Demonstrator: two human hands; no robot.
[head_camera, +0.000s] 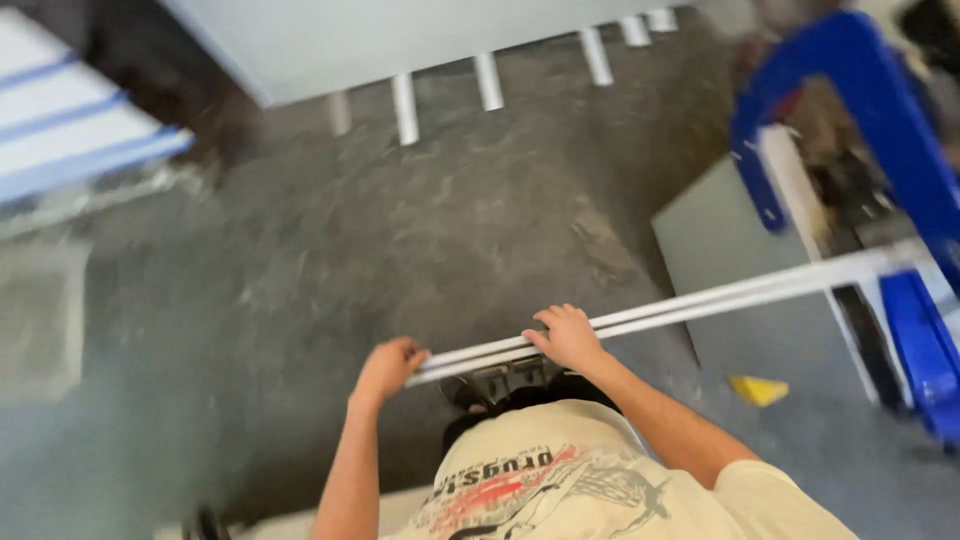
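Note:
A long white bar (720, 296), made of thin parallel strips, runs from in front of my body up to the right. My left hand (388, 368) is closed around its near end. My right hand (567, 338) grips the bar a little further along, fingers curled over the top. The bar hangs level above the grey concrete floor (400, 240). Its far end reaches the blue frame (880, 110) at the right.
A large pale panel (380, 40) lies on white slats at the top. A grey board (720, 240) rests on the floor at right, with a yellow wedge (757, 389) near it. White and blue striped sheets (60, 120) sit at the upper left.

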